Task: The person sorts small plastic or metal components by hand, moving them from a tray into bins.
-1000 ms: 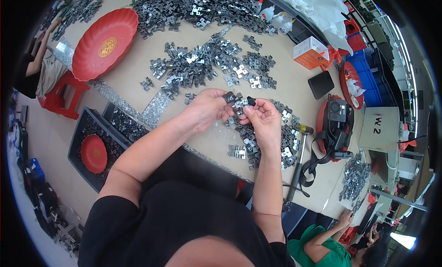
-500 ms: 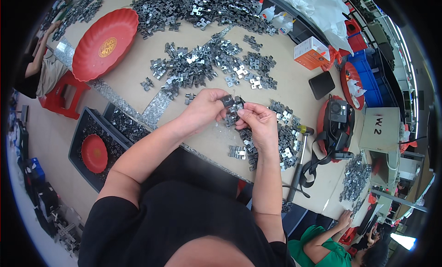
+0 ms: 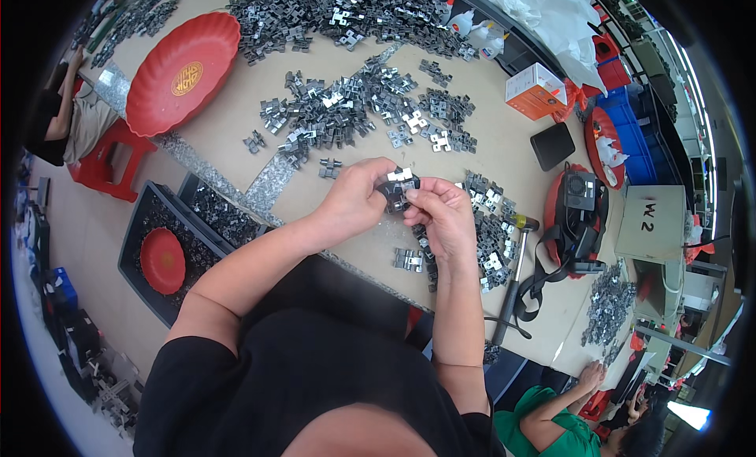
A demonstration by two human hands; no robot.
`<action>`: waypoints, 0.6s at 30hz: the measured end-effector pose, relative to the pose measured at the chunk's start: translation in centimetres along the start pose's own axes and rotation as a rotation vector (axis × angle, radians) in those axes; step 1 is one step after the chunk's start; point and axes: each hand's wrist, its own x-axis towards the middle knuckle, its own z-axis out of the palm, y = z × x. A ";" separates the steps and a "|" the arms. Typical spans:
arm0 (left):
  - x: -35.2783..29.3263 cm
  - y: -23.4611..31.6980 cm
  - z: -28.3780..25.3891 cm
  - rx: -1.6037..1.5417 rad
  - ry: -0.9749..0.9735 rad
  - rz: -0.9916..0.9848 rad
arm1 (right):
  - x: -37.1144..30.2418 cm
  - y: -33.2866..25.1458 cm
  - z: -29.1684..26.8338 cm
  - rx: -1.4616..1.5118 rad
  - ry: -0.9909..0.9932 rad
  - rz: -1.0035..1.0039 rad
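Between my two hands, over the near part of the table, is a small metal clip part (image 3: 400, 188), dark with a bright silver face on top. My left hand (image 3: 358, 196) pinches its left side. From the right, the thumb and fingers of my right hand (image 3: 441, 213) close on the same part. Beside my right hand lies a pile of similar metal parts (image 3: 492, 240), partly hidden by that hand. One part (image 3: 408, 259) lies near the table's front edge. Farther off spreads a larger loose pile (image 3: 331, 111).
A hammer (image 3: 512, 284) and a black strapped device (image 3: 579, 221) lie to the right. At the far left stands a red scalloped tray (image 3: 183, 75). Dark bins (image 3: 150, 221) sit below the table's left edge. A co-worker in green (image 3: 543, 425) handles parts at lower right.
The metal part has turned between my fingers, so a bright silver face now points up. My hands stay in nearly the same place.
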 end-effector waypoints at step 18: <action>-1.6 -0.3 -0.1 0.400 0.063 0.188 | -0.6 1.4 0.3 -0.438 0.097 -0.192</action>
